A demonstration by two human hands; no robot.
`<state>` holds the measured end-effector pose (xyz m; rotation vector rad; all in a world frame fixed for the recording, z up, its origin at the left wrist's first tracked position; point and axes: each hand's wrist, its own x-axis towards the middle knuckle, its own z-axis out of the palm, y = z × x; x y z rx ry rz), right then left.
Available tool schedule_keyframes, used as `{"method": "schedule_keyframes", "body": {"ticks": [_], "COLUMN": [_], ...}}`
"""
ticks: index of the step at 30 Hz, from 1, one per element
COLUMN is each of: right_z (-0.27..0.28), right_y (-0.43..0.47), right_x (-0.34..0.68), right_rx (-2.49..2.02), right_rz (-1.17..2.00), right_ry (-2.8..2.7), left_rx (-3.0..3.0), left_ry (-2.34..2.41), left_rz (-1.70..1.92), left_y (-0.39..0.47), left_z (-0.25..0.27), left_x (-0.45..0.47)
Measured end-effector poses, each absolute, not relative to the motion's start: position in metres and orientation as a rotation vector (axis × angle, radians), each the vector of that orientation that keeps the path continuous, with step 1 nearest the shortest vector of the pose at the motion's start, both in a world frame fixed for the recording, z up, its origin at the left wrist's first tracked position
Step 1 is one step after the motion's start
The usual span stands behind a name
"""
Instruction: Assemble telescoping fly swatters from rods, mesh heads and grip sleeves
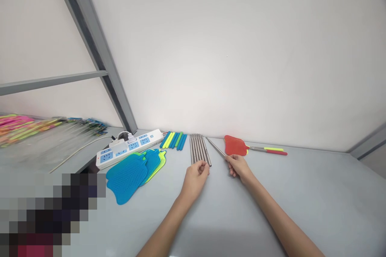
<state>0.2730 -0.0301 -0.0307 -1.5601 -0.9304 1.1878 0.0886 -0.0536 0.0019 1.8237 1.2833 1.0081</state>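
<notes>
My right hand (238,167) is closed round the near end of a thin metal rod (216,147), which slants up and left towards the wall. Several similar metal rods (199,147) lie side by side to the left of it. At their near ends is my left hand (195,176), its fingers curled and thumb pressed in; whether anything is between them is hidden. To the right, red fly swatter heads (236,145) with a yellow edge beneath are joined to metal rods with yellow and red grips (276,151). Blue swatter heads (128,172), with a yellow one under them, lie on the left.
Several blue, yellow and green grips (174,140) lie by the wall (229,48). A white power strip (129,148) with plugs and a cable stands left of them. Farther left are bagged colourful items (30,128) beyond a grey metal post (102,56). The lower left is pixelated.
</notes>
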Motion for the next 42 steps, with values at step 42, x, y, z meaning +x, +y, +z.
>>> {"method": "schedule_keyframes", "body": {"ticks": [42], "right_z": [-0.016], "right_y": [-0.058], "right_x": [0.291], "right_rx": [-0.968], "right_rz": [1.428], "right_ry": [-0.604], "left_rx": [2.411], "left_ry": [1.888], "left_rz": [0.889], "left_y": [0.006], "left_z": [-0.033], "left_x": [0.033]}}
